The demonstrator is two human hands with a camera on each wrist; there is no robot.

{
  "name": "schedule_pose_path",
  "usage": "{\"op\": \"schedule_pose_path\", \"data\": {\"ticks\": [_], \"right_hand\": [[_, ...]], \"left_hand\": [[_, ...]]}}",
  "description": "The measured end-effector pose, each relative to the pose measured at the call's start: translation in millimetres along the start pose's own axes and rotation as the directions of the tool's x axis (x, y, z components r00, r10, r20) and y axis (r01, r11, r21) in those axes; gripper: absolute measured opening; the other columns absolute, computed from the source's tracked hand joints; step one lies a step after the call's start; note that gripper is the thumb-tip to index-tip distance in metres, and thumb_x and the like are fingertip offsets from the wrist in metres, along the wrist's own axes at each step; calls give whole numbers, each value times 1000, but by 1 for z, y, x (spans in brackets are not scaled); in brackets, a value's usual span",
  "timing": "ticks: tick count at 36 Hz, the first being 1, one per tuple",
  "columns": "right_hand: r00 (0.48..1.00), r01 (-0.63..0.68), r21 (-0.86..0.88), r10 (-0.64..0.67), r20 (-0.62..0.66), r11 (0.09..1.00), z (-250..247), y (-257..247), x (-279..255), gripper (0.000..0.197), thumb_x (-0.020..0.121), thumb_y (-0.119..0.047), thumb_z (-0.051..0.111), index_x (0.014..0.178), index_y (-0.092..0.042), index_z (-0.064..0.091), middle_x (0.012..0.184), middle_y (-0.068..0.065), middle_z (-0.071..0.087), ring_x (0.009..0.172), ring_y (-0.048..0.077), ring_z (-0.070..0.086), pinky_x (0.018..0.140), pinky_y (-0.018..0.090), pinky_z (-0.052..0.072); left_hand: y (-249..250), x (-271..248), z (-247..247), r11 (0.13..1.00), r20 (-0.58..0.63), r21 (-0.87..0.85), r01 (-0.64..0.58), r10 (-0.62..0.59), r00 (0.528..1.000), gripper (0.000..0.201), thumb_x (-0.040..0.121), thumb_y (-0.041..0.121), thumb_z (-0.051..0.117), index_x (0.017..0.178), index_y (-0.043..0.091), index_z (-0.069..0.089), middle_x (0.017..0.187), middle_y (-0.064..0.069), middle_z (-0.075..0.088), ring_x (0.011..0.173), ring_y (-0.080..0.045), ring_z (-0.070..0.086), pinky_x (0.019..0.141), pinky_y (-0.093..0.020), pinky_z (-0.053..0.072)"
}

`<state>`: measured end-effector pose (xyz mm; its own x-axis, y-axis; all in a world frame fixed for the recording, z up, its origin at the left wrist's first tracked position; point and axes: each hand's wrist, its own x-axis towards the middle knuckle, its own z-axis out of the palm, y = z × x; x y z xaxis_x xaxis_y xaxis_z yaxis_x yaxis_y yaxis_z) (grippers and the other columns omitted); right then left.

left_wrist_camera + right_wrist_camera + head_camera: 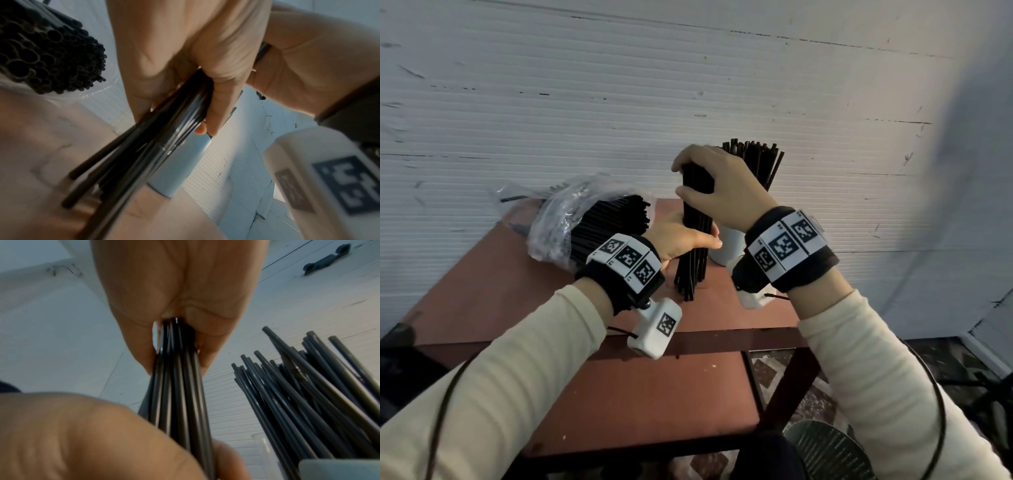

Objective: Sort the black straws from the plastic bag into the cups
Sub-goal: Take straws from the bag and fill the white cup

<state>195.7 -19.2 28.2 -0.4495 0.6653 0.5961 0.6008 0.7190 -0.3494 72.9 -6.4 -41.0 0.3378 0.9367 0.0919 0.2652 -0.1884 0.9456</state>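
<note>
We hold a bundle of black straws upright over the brown table, its lower ends splayed and resting on or just above the tabletop — we cannot tell which. Our right hand is curled round the top of the bundle, fingers capping the upper ends, while our left hand wraps the middle, thumb pressed across the front. Just behind stands a white cup, and behind our right hand another batch of straws fans upward, its cup hidden. To the left, the plastic bag lies on its side with many straws still inside. The likely trouble is that fanned-out bottom: lifted toward the white cup, stray ends could catch its rim and tip it, or slip free and scatter — and a loosened left grip would let the whole bundle spill.
</note>
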Motion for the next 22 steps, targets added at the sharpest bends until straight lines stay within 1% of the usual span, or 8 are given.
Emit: {"op": "schedule_pose_path", "data": {"ticks": [3,5,9,11,14,17,20,22], "right_hand": [[998,-9,-1,9,-55,1000,3,2,-1,22,81,-11,65,103,-11,58,95,-2,53,82,7,49,74,5,36],[998,-15,-3,15,-57,1000,3,3,-3,21,80,-10,64,99,-9,55,90,3,53,79,13,49,70,9,37],[999,-7,-8,7,-51,1000,0,4,-5,19,80,-9,64,95,-6,53,83,2,52,72,6,42,66,9,34],[998,4,1,-4,-61,1000,-2,4,-5,21,80,-12,66,97,-7,54,86,0,53,75,8,44,69,9,35],[993,-7,56,13,-119,998,-8,3,-8,40,81,-21,72,114,-10,51,99,-7,52,89,8,50,78,8,38],[976,-30,156,63,-210,987,-18,5,-15,73,77,-28,78,134,-14,35,113,-2,48,100,10,53,86,19,48],[960,-78,185,124,-250,980,-24,8,-23,94,72,-35,83,143,-16,24,126,2,40,98,12,54,83,17,51],[959,-146,178,184,-217,973,-28,11,-24,93,69,-42,84,140,-17,29,124,2,41,98,12,53,81,16,50]], "left_hand": [[-5,1,1,999,55,-6,49,-48,997,15,72,12,78,84,13,70,88,-2,70,90,-15,67,97,-36,49],[-7,1,2,996,99,25,86,-88,991,20,65,23,79,83,16,71,93,-3,70,98,-19,66,101,-38,48],[-10,2,4,981,129,105,166,-179,975,39,60,51,83,85,22,76,99,5,73,109,-16,63,109,-41,40],[-9,1,7,978,104,124,167,-180,978,40,74,53,76,87,16,75,94,3,73,106,-16,64,108,-39,40],[-5,2,9,971,-24,174,163,-161,987,44,85,55,63,79,12,71,93,-2,72,101,-15,61,102,-35,40],[-1,5,7,988,-131,123,94,-78,988,40,83,59,63,78,19,68,83,1,71,90,-13,66,99,-36,43],[7,5,8,997,-132,62,-49,57,990,28,86,47,65,72,22,61,69,4,66,80,-14,70,98,-45,49],[13,4,11,987,-67,123,-99,108,992,26,83,50,65,70,28,61,69,3,67,79,-14,70,95,-46,51]]}}
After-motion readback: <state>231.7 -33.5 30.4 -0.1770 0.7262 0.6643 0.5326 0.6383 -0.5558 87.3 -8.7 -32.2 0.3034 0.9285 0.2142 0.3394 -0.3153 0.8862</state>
